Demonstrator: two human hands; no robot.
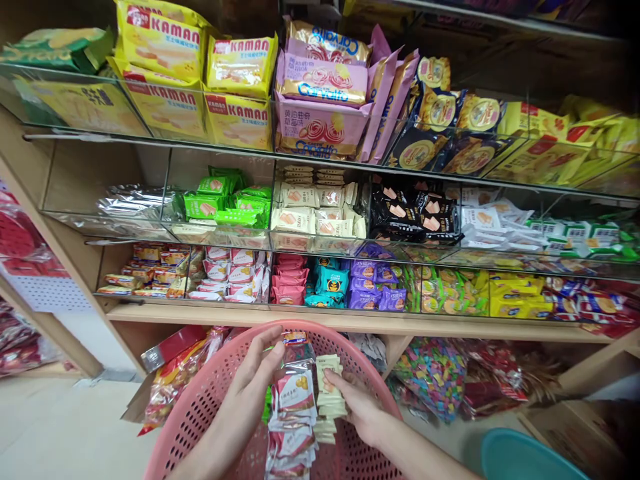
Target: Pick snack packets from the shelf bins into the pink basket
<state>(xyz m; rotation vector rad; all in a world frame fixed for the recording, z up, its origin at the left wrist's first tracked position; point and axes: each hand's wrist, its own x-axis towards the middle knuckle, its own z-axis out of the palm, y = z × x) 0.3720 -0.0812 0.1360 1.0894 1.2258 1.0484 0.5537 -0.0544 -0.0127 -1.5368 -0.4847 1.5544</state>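
A pink perforated plastic basket (193,403) is below me, in front of the shelves. My right hand (361,408) is inside it, thumb on top, gripping a row of small cream-coloured snack packets (328,364). Next to these lies a line of white-and-red snack packets (294,395). My left hand (250,373) is over the basket's left side, fingers stretched out and apart, along the edge of the white-and-red packets. Whether its fingertips touch them I cannot tell. A bit of a green packet (267,404) shows under the left hand, and an orange-and-blue packet (295,337) lies at the far end.
Tiered shelves with clear dividers hold yellow wafer packs (160,33), purple cookie packs (320,127), cream packets (295,220) and black packets (417,210). Under the lowest wooden shelf are a bag of colourful sweets (430,373) and a red box (175,347). A teal tub (525,453) stands lower right.
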